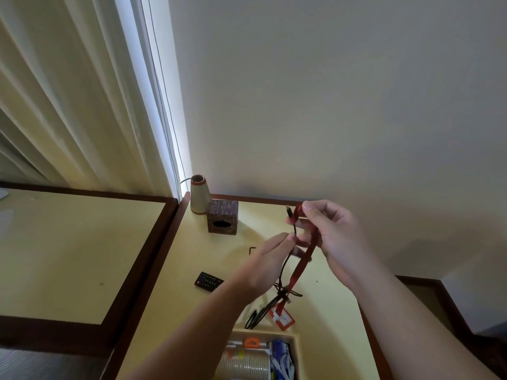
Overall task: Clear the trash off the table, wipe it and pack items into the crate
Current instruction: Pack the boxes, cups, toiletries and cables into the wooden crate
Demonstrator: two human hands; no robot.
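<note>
On yellow table (pixel 175 270), remote (pixel 209 281).

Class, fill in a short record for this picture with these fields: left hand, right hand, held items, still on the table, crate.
left hand: left hand pinches the black cable
right hand: right hand holds the red lanyard in a curled grip
held items: cable and lanyard hang tangled together, with a red badge holder at the bottom
still on the table: remote control, hex key, patterned wooden box, cone-shaped vase
crate: crate at the near edge, already holding items
</note>
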